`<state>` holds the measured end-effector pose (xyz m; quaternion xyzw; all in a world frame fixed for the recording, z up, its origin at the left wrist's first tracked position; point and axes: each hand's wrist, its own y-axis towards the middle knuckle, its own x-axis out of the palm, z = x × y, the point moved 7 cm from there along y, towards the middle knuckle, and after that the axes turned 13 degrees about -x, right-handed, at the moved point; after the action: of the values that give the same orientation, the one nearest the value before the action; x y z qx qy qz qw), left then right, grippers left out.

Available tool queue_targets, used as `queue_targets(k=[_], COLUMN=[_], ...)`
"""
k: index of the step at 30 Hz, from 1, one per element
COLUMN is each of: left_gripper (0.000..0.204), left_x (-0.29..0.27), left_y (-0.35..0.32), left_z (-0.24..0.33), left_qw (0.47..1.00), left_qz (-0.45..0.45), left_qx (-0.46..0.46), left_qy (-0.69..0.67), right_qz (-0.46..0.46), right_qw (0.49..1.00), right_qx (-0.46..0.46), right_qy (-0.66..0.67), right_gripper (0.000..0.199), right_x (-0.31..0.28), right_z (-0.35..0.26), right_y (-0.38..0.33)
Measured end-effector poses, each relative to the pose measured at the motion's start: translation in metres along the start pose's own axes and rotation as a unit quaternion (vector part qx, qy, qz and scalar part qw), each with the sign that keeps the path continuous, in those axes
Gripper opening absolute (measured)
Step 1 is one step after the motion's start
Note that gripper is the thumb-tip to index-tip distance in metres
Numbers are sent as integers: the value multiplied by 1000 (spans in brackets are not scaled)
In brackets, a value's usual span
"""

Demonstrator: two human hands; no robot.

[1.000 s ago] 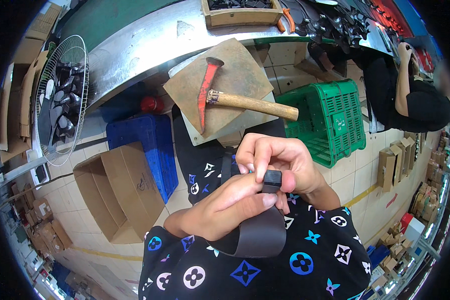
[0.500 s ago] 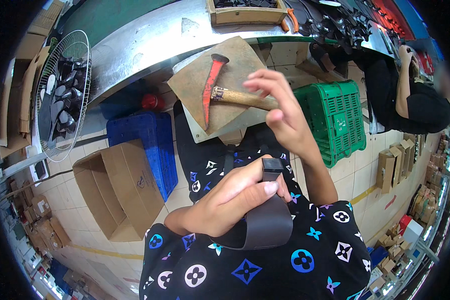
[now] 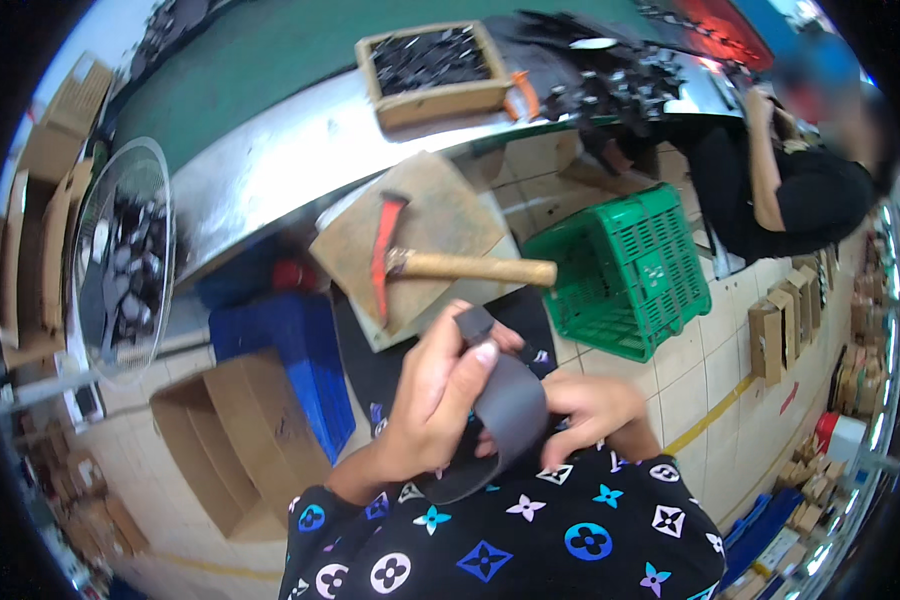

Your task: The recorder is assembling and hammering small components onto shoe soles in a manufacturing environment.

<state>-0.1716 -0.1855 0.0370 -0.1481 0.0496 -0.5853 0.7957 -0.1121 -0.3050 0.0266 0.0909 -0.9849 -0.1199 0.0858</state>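
Leather strip (image 3: 505, 415) is curling between both hands. Left hand (image 3: 435, 400) is pinching its top; right hand (image 3: 595, 415) is gripping its side.

The dark strap (image 3: 505, 420) hides most of the right hand (image 3: 592, 415)'s fingers (image 3: 560, 455).

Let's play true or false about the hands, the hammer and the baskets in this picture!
1. Both hands, the left hand and the right hand, hold the dark grey strap piece. True.
2. The hammer is in the right hand. False: it lies on the wooden board.
3. The hammer's head is red. True.
4. The green crate is upside down on the bench. False: it stands tilted on the tiled floor.
5. A blue crate sits by the open cardboard box. True.
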Motion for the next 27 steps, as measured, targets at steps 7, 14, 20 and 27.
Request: queue_targets(k=[7, 14, 20, 27], left_gripper=[64, 63, 55, 44], left_x=[25, 44, 11, -22], left_y=[48, 61, 51, 31], left_z=[45, 21, 21, 43], left_qw=[907, 915, 914, 941], left_qz=[129, -23, 51, 81], left_qx=[180, 86, 31, 29], left_qy=[359, 392, 401, 326], right_qz=[599, 717, 491, 382], right_qw=[790, 577, 568, 583], right_qx=[-107, 152, -33, 240], right_qy=[-76, -361, -660, -676], right_gripper=[34, 42, 43, 45], right_x=[-90, -284, -340, -531], right_z=[-17, 62, -66, -94], right_y=[-126, -376, -102, -48])
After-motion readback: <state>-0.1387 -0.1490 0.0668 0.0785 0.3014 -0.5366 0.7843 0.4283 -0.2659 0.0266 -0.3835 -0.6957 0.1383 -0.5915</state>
